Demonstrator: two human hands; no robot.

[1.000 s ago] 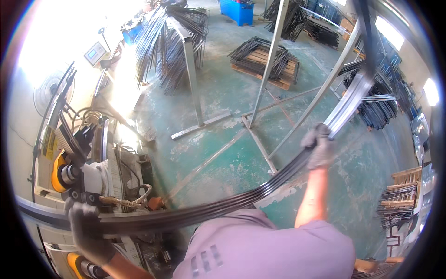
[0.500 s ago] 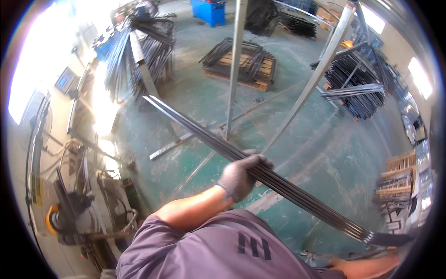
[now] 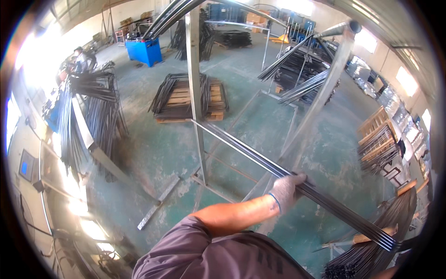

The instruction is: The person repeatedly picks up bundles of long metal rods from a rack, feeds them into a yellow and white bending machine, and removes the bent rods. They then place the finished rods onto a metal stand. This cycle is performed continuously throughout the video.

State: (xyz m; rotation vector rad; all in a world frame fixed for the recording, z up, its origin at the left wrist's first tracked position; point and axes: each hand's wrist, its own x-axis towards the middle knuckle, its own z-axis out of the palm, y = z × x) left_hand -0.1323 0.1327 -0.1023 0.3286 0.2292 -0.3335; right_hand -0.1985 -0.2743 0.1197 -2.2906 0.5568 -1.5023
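My left hand [image 3: 287, 189], in a grey work glove, is closed around the middle of a bundle of long, thin, dark steel bars [image 3: 341, 211]. The bars slant from the lower right up toward the centre, and their far ends pass close to an upright metal post [image 3: 194, 88]. At the lower right rim, a strip of my right forearm [image 3: 388, 274] shows below the bars' near end. A dark shape there may be my right hand, but I cannot make out its fingers.
A wooden pallet stacked with bent metal frames [image 3: 158, 104] lies ahead. Hanging rods [image 3: 69, 121] stand left, a blue machine [image 3: 144, 51] farther back. A slanted post [image 3: 320, 100] rises to the right. Another pile of dark rods [image 3: 371, 251] lies at the lower right.
The view has turned right and lifted. My left hand and the bars have swung to the right with it, the left hand still closed on them. Less of my right forearm shows.
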